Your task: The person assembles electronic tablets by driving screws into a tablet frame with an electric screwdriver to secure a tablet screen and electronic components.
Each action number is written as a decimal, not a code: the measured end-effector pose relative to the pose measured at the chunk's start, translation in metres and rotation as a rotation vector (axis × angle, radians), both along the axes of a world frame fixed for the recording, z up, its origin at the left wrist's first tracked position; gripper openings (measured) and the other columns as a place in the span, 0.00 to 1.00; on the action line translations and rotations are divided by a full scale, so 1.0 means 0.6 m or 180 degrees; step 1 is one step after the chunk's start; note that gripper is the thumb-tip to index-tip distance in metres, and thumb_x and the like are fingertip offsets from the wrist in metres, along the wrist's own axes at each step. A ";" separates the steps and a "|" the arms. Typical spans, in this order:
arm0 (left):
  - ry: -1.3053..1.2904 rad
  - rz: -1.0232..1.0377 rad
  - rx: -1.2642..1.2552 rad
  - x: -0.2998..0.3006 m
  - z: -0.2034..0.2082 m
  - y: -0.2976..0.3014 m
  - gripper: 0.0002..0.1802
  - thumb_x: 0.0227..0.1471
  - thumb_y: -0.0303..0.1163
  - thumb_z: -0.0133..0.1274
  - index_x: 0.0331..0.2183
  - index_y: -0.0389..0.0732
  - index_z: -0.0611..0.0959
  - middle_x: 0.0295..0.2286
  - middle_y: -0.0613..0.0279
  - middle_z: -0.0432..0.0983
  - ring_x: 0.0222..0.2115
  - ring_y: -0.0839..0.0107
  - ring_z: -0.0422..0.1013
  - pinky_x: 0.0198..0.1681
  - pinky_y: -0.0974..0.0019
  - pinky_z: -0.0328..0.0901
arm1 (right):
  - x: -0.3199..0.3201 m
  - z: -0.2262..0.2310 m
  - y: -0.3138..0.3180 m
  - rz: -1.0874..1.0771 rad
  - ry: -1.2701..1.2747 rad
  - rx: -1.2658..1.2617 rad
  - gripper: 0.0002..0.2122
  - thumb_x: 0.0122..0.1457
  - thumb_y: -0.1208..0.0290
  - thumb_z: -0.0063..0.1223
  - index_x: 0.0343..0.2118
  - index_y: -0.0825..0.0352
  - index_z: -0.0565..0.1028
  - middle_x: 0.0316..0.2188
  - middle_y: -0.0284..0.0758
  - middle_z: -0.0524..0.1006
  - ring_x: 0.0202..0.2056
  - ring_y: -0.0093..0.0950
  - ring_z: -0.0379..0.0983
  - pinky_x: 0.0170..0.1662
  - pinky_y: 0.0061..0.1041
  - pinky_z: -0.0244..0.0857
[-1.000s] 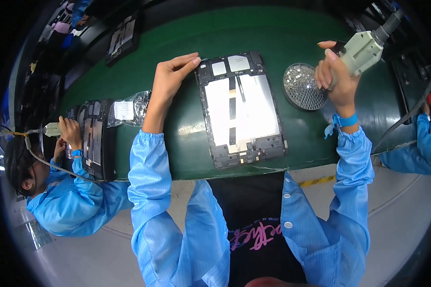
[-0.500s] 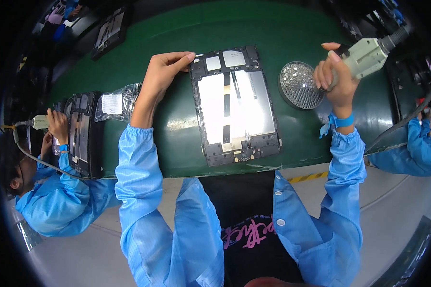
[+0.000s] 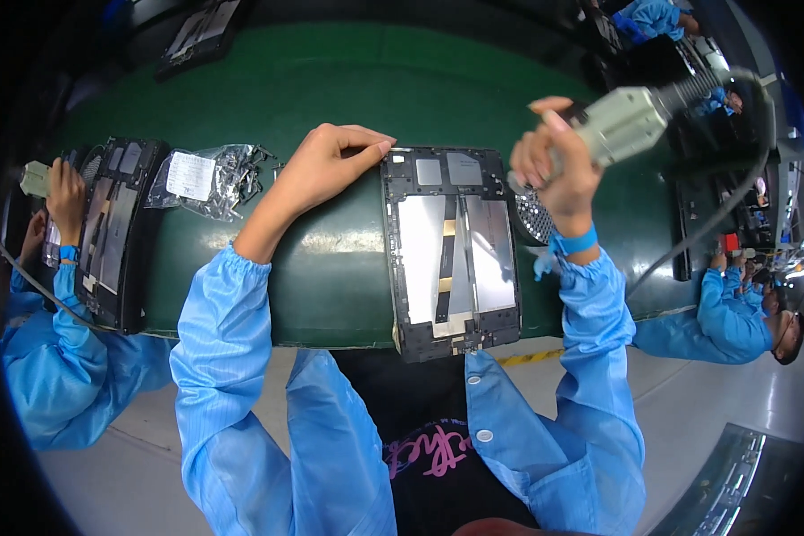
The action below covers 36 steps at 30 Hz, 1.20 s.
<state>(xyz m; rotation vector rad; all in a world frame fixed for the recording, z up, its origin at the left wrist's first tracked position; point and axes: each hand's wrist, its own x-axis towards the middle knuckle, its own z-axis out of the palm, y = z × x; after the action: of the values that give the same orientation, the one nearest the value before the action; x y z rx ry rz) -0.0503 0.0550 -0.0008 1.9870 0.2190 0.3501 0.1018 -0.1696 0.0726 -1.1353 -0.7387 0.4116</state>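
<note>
Right grip (image 3: 554, 165) holds one screwdriver (image 3: 630, 121); one tablet frame (image 3: 451, 250).

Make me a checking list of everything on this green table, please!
Surface: green work belt, curved by the lens, glossy.
Job's things: opened tablet frame lying flat, silver plates and dark border showing; grey electric screwdriver held above its top right corner.
Clutter: clear bag of small parts to the left; round perforated dish beside the frame, partly hidden by the wrist.
Grippers: left hand rests at the frame's top left corner, holding nothing; right hand is wrapped around the screwdriver.
Cables: dark cord runs from the screwdriver down to the right.
Surroundings: co-worker's hand on another dark device at left; another person in blue at right.
</note>
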 end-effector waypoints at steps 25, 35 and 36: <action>-0.0121 -0.0190 -0.0807 0.012 -0.033 0.025 0.12 0.49 0.30 0.59 0.35 0.31 0.85 0.29 0.54 0.82 0.31 0.71 0.78 0.38 0.69 0.71 | -0.060 -0.035 0.204 0.0668 -0.0336 -0.0090 0.13 0.63 0.65 0.42 0.37 0.73 0.71 0.10 0.28 0.56 0.11 0.21 0.55 0.17 0.27 0.57; -0.0244 -0.0187 -0.0822 0.017 -0.045 0.023 0.13 0.48 0.30 0.59 0.35 0.32 0.86 0.29 0.54 0.82 0.30 0.70 0.77 0.38 0.68 0.70 | -0.051 -0.052 0.203 0.0738 -0.0340 -0.0061 0.14 0.63 0.65 0.41 0.38 0.73 0.71 0.10 0.28 0.55 0.11 0.21 0.55 0.17 0.27 0.56; -0.0240 -0.0174 -0.0830 0.017 -0.046 0.023 0.13 0.48 0.30 0.59 0.35 0.32 0.86 0.29 0.54 0.82 0.30 0.70 0.77 0.38 0.68 0.70 | -0.052 -0.050 0.203 0.0706 -0.0355 -0.0076 0.13 0.63 0.65 0.41 0.38 0.73 0.71 0.10 0.28 0.55 0.11 0.21 0.55 0.17 0.27 0.56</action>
<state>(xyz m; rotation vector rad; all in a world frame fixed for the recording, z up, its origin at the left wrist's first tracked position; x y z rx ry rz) -0.0400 0.0689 -0.0283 1.7165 0.1537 0.3426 0.0706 -0.0477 0.0425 -1.1092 -0.9647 0.5479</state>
